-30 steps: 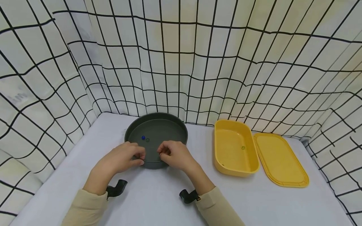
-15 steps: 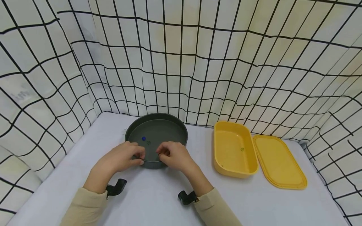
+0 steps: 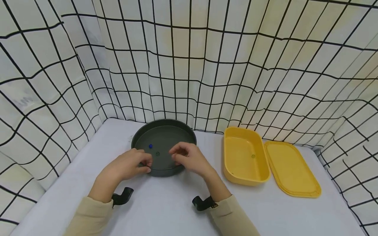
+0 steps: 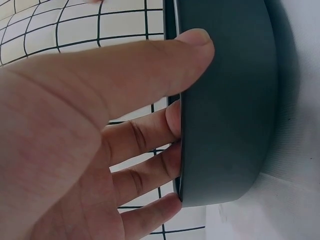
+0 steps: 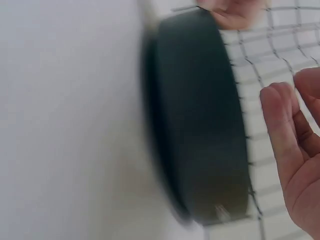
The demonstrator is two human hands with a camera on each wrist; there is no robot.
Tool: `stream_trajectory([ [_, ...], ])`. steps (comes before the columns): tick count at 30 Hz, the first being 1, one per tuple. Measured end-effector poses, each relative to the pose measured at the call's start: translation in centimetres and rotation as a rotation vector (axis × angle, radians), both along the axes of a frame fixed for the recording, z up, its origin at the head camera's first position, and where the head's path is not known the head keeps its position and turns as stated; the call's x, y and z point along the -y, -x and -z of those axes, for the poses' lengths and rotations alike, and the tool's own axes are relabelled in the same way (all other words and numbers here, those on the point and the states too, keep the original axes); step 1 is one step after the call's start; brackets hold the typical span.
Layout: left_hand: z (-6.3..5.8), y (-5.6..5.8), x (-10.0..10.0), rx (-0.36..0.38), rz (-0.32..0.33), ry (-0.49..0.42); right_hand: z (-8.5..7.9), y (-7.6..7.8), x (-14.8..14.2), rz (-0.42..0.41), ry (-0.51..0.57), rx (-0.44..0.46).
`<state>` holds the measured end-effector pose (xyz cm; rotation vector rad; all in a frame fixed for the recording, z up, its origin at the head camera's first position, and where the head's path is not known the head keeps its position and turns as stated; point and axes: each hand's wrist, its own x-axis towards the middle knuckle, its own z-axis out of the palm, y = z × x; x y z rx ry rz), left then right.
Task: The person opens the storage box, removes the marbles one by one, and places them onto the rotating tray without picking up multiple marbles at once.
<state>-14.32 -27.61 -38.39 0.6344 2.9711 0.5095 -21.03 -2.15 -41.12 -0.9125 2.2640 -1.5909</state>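
In the head view, the dark round pan (image 3: 171,137) stands on the white table (image 3: 165,203), the left hand (image 3: 127,165) pinching its near rim and the right hand (image 3: 192,157) above its near right side, fingers loosely bent, holding nothing visible. The pan looks stiff and fairly light, best taken by its rim; the blue bead (image 3: 150,146) and clear bead (image 3: 157,153) inside would probably roll easily and suit a fingertip pinch. The left wrist view shows thumb outside the wall, fingers inside, their tips partly hidden. The right wrist view is blurred; the pan's interior is out of sight.
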Motion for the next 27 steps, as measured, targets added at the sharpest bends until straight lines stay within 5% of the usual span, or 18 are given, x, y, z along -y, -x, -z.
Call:
stream_trajectory([
  [3,-0.1,0.0,-0.2,-0.006,0.011,-0.008,-1.2,0.4,-3.0,0.035,0.104,0.091],
  [12,-0.1,0.2,-0.2,-0.003,0.018,-0.027,-2.8,1.5,-12.3,0.294,0.17,0.116],
  [27,0.3,0.4,-0.2,0.005,0.012,-0.021,-2.2,2.7,-17.8,0.317,0.01,0.175],
])
